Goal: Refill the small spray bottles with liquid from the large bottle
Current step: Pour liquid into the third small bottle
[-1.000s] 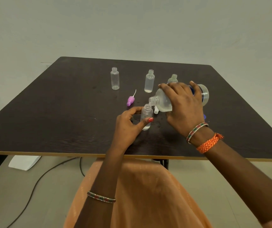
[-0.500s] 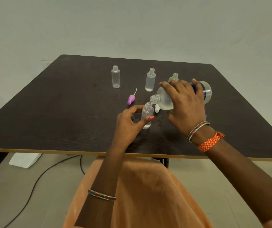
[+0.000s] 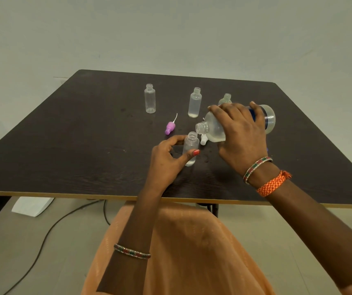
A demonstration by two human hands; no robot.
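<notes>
Holding the large bottle (image 3: 215, 129) on its side, the right hand (image 3: 242, 135) wraps its fingers over the top of it. The bottle's open mouth points left and sits just above and beside the open top of a small bottle (image 3: 190, 149). A little clear liquid lies low in the large bottle near its neck.

The left hand (image 3: 167, 160) pinches the small bottle between thumb and fingers and keeps it standing on the dark table (image 3: 75, 145). A bit of liquid shows at its bottom.

Three more small bottles stand farther back with no caps: one on the left (image 3: 150, 98), one in the middle (image 3: 195, 102), and one (image 3: 226, 99) partly hidden behind the right hand. A purple spray top (image 3: 169, 127) lies on the table near the left hand. A white cap (image 3: 203, 139) sits just under the large bottle.
</notes>
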